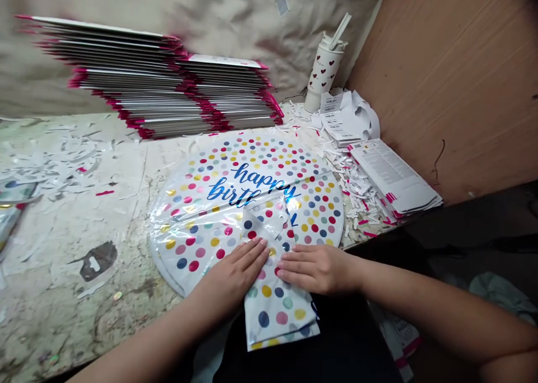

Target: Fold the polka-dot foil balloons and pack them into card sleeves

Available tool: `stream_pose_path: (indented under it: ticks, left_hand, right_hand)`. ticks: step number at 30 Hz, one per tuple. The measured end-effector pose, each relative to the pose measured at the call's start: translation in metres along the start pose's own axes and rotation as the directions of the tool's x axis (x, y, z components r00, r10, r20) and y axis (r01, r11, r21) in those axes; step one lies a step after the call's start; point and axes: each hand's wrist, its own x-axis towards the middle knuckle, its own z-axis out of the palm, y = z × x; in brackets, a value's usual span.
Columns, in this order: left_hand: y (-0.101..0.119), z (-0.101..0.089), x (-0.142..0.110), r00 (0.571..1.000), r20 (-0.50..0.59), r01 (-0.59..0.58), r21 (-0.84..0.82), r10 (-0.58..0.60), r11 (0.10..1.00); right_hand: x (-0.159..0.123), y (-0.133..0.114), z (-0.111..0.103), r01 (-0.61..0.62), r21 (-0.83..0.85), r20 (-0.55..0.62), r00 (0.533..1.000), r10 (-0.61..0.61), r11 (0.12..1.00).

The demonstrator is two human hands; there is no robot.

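Observation:
A flat, round foil balloon point(193, 226) with coloured dots and blue "happy birthday" lettering lies on the worktable. On top of it is a folded dotted foil balloon point(269, 304), a narrow strip whose lower end hangs past the table edge. My left hand point(244, 262) lies flat on the strip's left side, fingers stretched out. From the right, my right hand point(317, 268) rests on the same strip, its fingers straight and flat. The fingertips of both hands are close together but apart. Part of the lettering is covered by the folded strip.
Stacks of pink-edged flat packages point(202, 97) stand at the back. A white tumbler with hearts point(323, 72) stands back right, near printed labels point(340, 120) and a pile of printed cards point(395, 176). Paper scraps point(59, 159) litter the left. A brown board point(445, 86) borders the right.

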Motion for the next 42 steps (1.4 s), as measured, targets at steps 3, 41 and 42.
stream_pose_path:
  ticks: [3, 41, 42]
  left_hand:
    - [0.003, 0.004, 0.003, 0.995, -0.097, -0.019, 0.012, 0.02, 1.0]
    - [-0.043, -0.065, 0.071, 0.694, 0.259, 0.694, -0.487, -0.671, 0.53]
    - [-0.042, -0.068, 0.065, 0.701, 0.208, 0.671, -0.516, -0.682, 0.533]
  right_hand:
    - [-0.009, 0.004, 0.0, -0.082, 0.047, -0.048, 0.995, 0.084, 0.996]
    - [-0.077, 0.117, -0.068, -0.988, -0.121, -0.182, -0.072, 0.981, -0.095]
    - [-0.091, 0.124, -0.076, -0.986, -0.122, -0.161, -0.095, 0.982, -0.116]
